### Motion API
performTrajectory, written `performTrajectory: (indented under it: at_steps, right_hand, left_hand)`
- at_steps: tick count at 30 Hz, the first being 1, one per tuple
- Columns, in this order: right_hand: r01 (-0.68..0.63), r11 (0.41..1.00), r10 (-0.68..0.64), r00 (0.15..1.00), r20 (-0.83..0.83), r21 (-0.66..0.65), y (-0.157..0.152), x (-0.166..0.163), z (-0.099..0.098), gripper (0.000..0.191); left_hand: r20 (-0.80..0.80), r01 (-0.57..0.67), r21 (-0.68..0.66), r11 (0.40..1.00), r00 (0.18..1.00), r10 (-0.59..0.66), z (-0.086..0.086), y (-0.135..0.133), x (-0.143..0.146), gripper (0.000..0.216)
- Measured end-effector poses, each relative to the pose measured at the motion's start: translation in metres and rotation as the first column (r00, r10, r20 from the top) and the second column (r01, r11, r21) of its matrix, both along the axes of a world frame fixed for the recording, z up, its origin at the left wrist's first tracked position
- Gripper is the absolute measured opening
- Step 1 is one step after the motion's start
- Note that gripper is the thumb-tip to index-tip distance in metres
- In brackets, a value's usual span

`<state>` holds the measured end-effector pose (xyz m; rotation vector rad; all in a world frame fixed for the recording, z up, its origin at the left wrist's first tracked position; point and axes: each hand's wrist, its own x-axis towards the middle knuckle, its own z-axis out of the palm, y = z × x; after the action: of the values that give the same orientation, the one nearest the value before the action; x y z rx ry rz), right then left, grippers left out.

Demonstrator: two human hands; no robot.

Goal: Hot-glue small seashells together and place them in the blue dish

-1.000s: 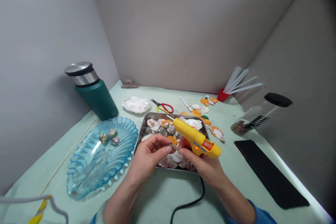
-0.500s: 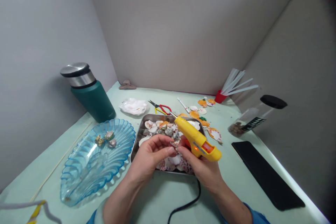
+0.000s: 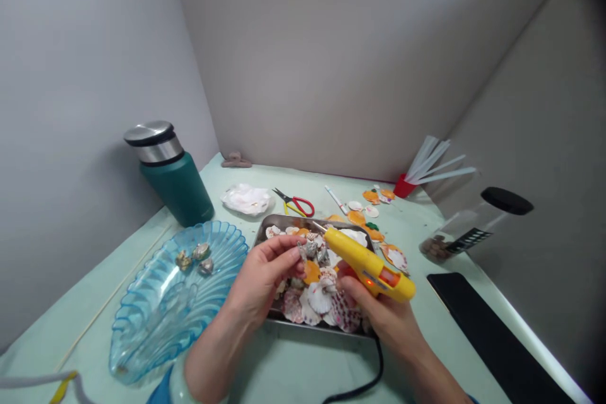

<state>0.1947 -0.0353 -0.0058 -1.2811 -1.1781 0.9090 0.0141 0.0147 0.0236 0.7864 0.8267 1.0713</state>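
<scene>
- A thin black cable (image 3: 355,392) and a grey cord (image 3: 33,383) with a yellow band lie at the nearest edge.
- The right hand (image 3: 386,315) grasps a yellow plastic glue gun (image 3: 362,257), its metal nozzle angled up and away; an orange light glows on its side, beside blue lettering too small to read.
- The left hand (image 3: 260,281) has thumb and fingers bent close together over the tray; whether they pinch a small shell, I cannot tell.
- A rectangular silver metal tray (image 3: 326,329) sits under both hands, heaped with white, orange and purple-speckled seashells (image 3: 320,298).
- Left of it, a translucent blue shell-shaped dish (image 3: 142,328) holds three small shiny shells (image 3: 201,251).
- Right, a flat black slab (image 3: 492,334) lies below a clear jar (image 3: 445,233) with a black lid; its black label (image 3: 469,241) bears white marks, unreadable here.
- Farther back stands a teal bottle (image 3: 177,188) with a steel neck, a tiny illegible mark near its base.
- Beyond the tray lie red-and-yellow-handled pliers (image 3: 294,203) and a white pen (image 3: 336,199).
</scene>
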Motion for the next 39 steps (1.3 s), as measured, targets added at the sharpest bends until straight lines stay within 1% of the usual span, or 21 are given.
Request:
performTrajectory:
  at_steps: [2, 5, 7, 10, 12, 16, 20, 23, 26, 32, 39]
  right_hand:
    - [-0.036, 0.999, 0.036, 0.999, 0.022, -0.004, 0.000, 0.006, -0.004, 0.021]
    - [-0.110, 0.993, 0.108, 0.991, 0.082, 0.029, 0.000, 0.009, -0.006, 0.018]
    - [-0.148, 0.987, 0.138, 0.981, 0.138, 0.062, 0.000, 0.007, -0.004, 0.015]
    - [-0.202, 0.976, 0.181, 0.959, 0.220, 0.077, -0.001, 0.003, 0.001, 0.009]
    - [-0.204, 0.975, 0.178, 0.954, 0.243, 0.088, -0.001, 0.000, 0.003, 0.008]
    - [-0.168, 0.982, 0.144, 0.960, 0.242, 0.086, -0.001, -0.002, 0.001, 0.010]
    - [-0.216, 0.975, 0.193, 0.937, 0.290, 0.051, 0.000, 0.001, -0.001, 0.010]
    - [-0.233, 0.972, 0.213, 0.935, 0.283, 0.041, 0.000, 0.002, -0.001, 0.011]
    - [-0.251, 0.967, 0.226, 0.932, 0.283, 0.053, 0.001, 0.002, 0.000, 0.013]
    - [-0.334, 0.942, 0.299, 0.882, 0.364, 0.036, 0.002, 0.005, 0.002, 0.014]
    - [-0.358, 0.934, 0.330, 0.876, 0.352, 0.016, 0.002, 0.006, 0.002, 0.017]
  left_hand:
    - [0.033, -0.021, -0.002, 1.000, 0.999, 0.021, -0.001, 0.004, -0.005, 0.031]
    - [0.059, -0.052, -0.004, 0.999, 0.997, 0.052, -0.005, 0.007, -0.010, 0.028]
    - [0.069, -0.056, -0.007, 0.998, 0.996, 0.057, -0.009, 0.007, -0.012, 0.026]
    - [0.072, -0.043, -0.005, 0.999, 0.996, 0.043, -0.015, 0.006, -0.013, 0.024]
    - [0.050, -0.046, 0.007, 0.999, 0.998, 0.046, -0.018, 0.005, -0.013, 0.024]
    - [-0.031, -0.092, 0.046, 0.995, 0.995, 0.094, -0.021, 0.004, -0.014, 0.024]
    - [-0.116, -0.126, 0.079, 0.989, 0.984, 0.135, -0.024, 0.003, -0.015, 0.021]
    - [-0.156, -0.138, 0.099, 0.985, 0.976, 0.152, -0.026, 0.004, -0.014, 0.020]
    - [-0.159, -0.135, 0.112, 0.985, 0.976, 0.152, -0.026, 0.005, -0.013, 0.019]
    - [-0.137, -0.159, 0.116, 0.980, 0.975, 0.174, -0.024, 0.003, -0.014, 0.019]
    - [-0.113, -0.153, 0.121, 0.981, 0.979, 0.167, -0.025, 0.004, -0.015, 0.018]
